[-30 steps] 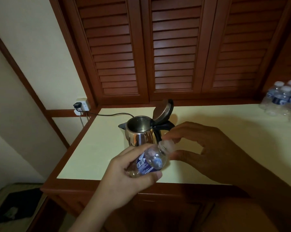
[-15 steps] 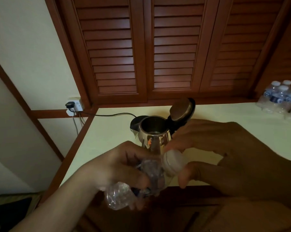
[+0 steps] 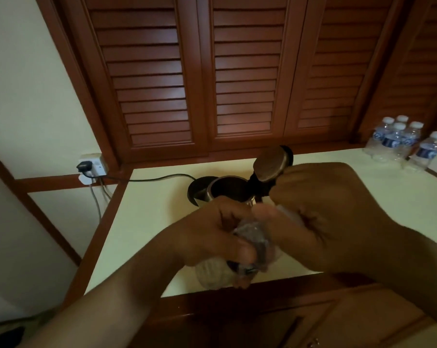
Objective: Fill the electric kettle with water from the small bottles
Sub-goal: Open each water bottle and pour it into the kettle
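left hand (image 3: 209,234) grips the small clear plastic bottle (image 3: 213,272) by its soft, light body, right hand (image 3: 337,222) curls round the white cap (image 3: 286,215); i'd hold nearer the stiffer neck.

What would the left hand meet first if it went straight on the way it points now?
Probably the right hand, which grips the cap end of the bottle; the kettle stands behind, depth unclear.

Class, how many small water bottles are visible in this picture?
6. One bottle is gripped by the left hand and right hand above the counter; five bottles stand clustered at its far right. More may be hidden behind.
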A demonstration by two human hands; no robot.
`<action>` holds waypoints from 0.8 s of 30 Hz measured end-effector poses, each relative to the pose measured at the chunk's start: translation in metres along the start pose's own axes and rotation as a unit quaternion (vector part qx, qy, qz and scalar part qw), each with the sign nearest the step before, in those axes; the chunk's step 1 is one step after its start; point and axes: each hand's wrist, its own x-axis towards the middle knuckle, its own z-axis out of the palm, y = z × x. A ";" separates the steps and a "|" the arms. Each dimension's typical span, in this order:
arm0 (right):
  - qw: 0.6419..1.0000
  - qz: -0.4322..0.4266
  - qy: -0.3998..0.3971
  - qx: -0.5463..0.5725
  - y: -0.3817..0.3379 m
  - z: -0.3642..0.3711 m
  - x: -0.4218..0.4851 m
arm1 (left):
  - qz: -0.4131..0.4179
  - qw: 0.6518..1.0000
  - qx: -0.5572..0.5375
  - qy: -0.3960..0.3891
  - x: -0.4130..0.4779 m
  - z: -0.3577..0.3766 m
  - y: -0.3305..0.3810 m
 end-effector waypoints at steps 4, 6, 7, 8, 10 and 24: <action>0.988 0.146 -0.017 -0.034 0.025 0.004 -0.024 | 0.061 0.964 0.170 0.196 0.008 0.036 -0.022; 0.970 0.237 -0.046 -0.022 0.041 0.006 -0.039 | 0.067 0.891 0.326 0.309 0.014 0.055 -0.043; 0.954 0.292 -0.066 -0.004 0.046 0.006 -0.044 | 0.065 0.852 0.398 0.334 0.019 0.061 -0.054; 0.934 0.345 -0.091 0.002 0.050 0.005 -0.050 | 0.064 0.829 0.436 0.344 0.026 0.067 -0.062; 0.913 0.389 -0.114 -0.042 0.061 0.003 -0.061 | 0.038 0.835 0.425 0.347 0.044 0.078 -0.071; 0.937 0.342 0.040 0.062 0.210 -0.104 -0.143 | -0.057 0.977 0.177 0.108 0.215 0.100 -0.104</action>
